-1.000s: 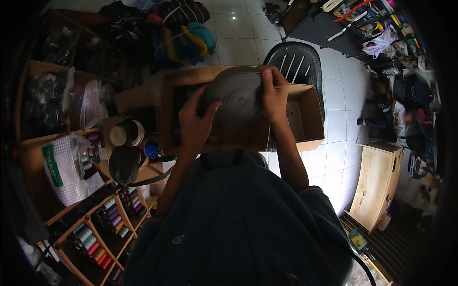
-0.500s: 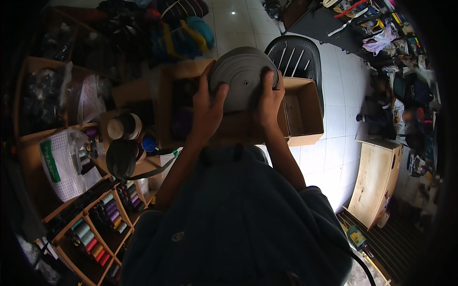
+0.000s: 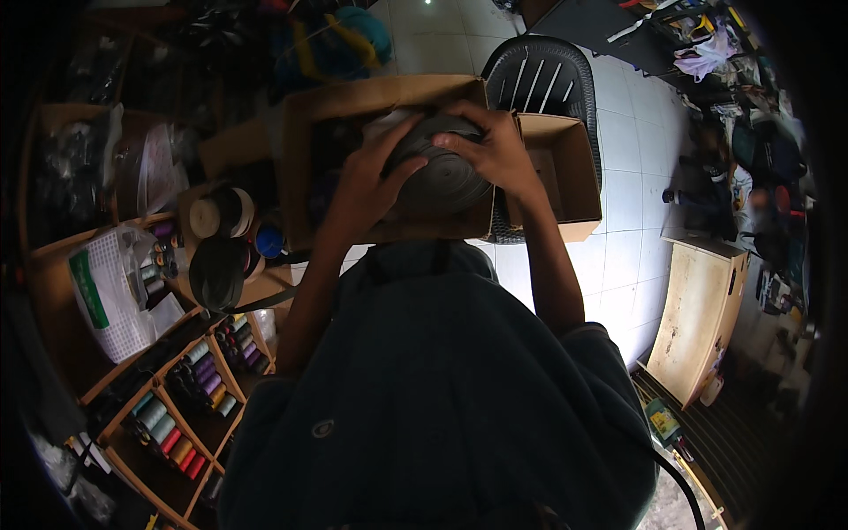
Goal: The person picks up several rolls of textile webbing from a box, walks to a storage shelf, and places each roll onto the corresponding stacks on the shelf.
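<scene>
A large grey roll of webbing [image 3: 448, 181], wound flat in rings, is between my two hands inside the opening of a cardboard box [image 3: 380, 91]. My left hand [image 3: 369, 177] grips its left side, thumb on the upper face. My right hand [image 3: 495, 150] holds the far right part, with fingers curled over the edge and thumb on the face. Something pale [image 3: 386, 122] shows just beyond the roll in the box. The box's left interior is dark, so its contents are hard to make out.
A smaller open cardboard box [image 3: 574, 168] adjoins on the right, by a black slatted chair [image 3: 552, 75]. To the left are strap rolls [image 3: 221, 212], a white bag [image 3: 115, 291], and shelf compartments of thread spools [image 3: 159, 420]. A wooden cabinet [image 3: 693, 322] stands at right.
The webbing roll has come down from above the box into its opening, held by both hands. My right hand has shifted over its far edge. The whole view has tilted slightly.
</scene>
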### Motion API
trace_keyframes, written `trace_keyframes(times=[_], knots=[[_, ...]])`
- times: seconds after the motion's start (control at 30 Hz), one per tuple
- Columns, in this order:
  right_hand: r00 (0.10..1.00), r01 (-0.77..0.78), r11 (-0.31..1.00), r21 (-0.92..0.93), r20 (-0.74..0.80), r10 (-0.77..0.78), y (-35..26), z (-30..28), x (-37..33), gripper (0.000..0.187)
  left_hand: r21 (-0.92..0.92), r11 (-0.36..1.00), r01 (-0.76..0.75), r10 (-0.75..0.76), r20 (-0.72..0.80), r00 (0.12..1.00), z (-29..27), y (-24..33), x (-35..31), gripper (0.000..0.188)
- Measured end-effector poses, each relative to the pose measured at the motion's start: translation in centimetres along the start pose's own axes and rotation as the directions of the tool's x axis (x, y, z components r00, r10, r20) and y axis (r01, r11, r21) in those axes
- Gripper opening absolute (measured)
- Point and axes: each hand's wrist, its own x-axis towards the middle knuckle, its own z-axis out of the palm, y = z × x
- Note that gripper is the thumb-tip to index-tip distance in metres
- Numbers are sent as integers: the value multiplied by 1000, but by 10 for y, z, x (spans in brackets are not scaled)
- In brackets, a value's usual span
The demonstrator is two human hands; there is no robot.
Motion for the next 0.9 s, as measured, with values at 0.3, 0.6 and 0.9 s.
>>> trace_keyframes(times=[0.3, 0.6, 0.9], knots=[[922, -167, 890, 425, -252, 293, 8, 14, -27, 22, 63, 996, 57, -29, -378, 925, 19, 7, -17, 24], [858, -32, 913, 406, -457, 233, 21, 20, -37, 19, 139, 983, 119, -74, -289, 954, 18, 11, -17, 27], [759, 105, 767, 633, -549, 350, 40, 27, -25, 47, -53, 985, 162, -170, -359, 918, 69, -8, -13, 48]])
